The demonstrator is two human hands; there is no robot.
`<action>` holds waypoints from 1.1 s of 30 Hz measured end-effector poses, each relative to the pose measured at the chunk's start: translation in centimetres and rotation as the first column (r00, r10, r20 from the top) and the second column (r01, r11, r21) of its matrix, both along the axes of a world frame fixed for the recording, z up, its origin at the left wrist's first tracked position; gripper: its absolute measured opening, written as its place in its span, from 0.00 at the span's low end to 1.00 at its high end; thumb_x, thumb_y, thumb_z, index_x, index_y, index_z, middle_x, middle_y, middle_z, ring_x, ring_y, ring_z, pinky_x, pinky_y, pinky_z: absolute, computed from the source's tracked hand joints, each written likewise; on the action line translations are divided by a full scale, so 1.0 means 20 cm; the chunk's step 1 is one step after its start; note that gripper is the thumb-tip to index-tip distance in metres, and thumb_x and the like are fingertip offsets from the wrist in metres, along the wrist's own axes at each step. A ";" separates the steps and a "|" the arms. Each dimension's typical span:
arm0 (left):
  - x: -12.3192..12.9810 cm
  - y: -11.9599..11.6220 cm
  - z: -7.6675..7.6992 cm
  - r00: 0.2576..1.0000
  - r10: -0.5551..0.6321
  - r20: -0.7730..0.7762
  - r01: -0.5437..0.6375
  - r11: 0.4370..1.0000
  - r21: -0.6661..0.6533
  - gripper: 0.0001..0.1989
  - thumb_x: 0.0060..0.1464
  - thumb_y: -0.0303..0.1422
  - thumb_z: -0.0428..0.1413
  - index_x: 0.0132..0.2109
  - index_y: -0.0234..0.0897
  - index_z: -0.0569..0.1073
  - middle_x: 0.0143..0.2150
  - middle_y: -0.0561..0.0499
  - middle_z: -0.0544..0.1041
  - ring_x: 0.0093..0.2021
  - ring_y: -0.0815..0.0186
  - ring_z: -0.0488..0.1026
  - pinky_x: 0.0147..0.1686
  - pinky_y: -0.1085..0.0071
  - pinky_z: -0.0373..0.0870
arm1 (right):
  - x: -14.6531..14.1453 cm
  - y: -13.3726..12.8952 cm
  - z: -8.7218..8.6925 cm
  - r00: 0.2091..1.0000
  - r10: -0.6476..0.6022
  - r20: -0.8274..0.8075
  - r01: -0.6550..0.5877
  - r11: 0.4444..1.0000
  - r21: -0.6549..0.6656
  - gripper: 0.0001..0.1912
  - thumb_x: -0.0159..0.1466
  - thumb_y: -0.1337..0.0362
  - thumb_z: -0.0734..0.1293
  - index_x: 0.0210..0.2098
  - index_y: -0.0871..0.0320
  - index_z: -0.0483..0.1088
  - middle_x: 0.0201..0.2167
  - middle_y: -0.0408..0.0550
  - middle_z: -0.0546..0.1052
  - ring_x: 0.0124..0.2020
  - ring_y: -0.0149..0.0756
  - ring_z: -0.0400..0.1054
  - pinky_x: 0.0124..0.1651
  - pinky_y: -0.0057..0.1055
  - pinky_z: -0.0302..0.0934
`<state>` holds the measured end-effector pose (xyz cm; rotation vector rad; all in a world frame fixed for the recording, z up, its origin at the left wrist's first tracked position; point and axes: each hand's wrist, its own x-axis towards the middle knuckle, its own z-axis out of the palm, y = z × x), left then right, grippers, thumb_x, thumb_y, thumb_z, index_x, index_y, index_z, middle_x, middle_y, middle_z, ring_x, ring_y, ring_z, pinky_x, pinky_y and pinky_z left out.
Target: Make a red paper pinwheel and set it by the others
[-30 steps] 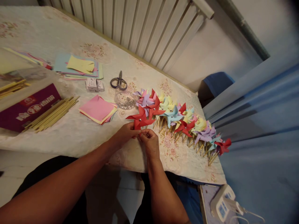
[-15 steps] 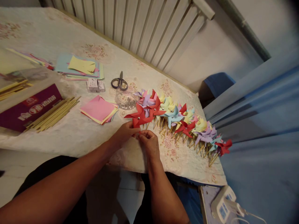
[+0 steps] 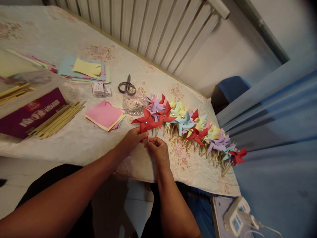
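My left hand (image 3: 135,138) is closed on the lower part of a red paper pinwheel (image 3: 146,123), near the table's front edge. Just right of it, my right hand (image 3: 158,148) has its thumb and forefinger pinched together below the red paper; what they hold is too small to make out. The pinwheel's front shows a small shiny pin at its centre. Behind and to the right, many finished-looking pinwheels (image 3: 184,123) on sticks lie in a row. A clear dish of small metal pins (image 3: 135,107) sits behind my hands.
Left of my hands are a stack of pink and yellow squares (image 3: 105,115), bamboo sticks (image 3: 58,120) and a purple box (image 3: 34,112). Farther back lie scissors (image 3: 127,87), small white boxes (image 3: 99,89) and coloured sheets (image 3: 68,67). A power strip (image 3: 236,219) is at the lower right.
The red pinwheel's front has tilted up slightly, showing more of its lower blade between my hands. Both hands have hardly moved and keep their hold.
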<state>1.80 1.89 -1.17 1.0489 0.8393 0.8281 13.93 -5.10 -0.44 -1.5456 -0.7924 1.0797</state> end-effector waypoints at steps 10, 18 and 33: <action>0.00 0.00 -0.02 1.000 0.003 0.007 -0.003 1.000 0.002 0.12 0.45 0.39 0.60 0.30 0.36 0.67 0.22 0.59 0.66 0.23 0.72 0.59 0.26 0.73 0.54 | 0.00 0.00 0.00 1.000 -0.008 0.019 0.008 1.000 0.005 0.08 0.47 0.62 0.70 0.28 0.57 0.74 0.20 0.38 0.74 0.22 0.28 0.63 0.28 0.26 0.55; 0.00 -0.01 0.01 1.000 -0.024 -0.004 0.024 1.000 0.017 0.12 0.44 0.38 0.60 0.30 0.36 0.67 0.22 0.59 0.65 0.24 0.72 0.58 0.27 0.73 0.54 | 0.00 0.00 0.00 0.997 0.013 0.074 -0.014 1.000 0.014 0.07 0.49 0.62 0.70 0.28 0.57 0.74 0.21 0.38 0.73 0.22 0.28 0.61 0.28 0.27 0.54; 0.00 -0.01 -0.01 0.990 -0.137 0.019 0.137 0.991 0.001 0.13 0.39 0.35 0.62 0.34 0.34 0.71 0.27 0.56 0.70 0.28 0.70 0.63 0.30 0.73 0.57 | 0.02 0.01 0.00 0.996 -0.021 0.085 0.018 0.999 0.036 0.07 0.51 0.60 0.70 0.28 0.57 0.74 0.21 0.39 0.73 0.23 0.29 0.62 0.29 0.27 0.55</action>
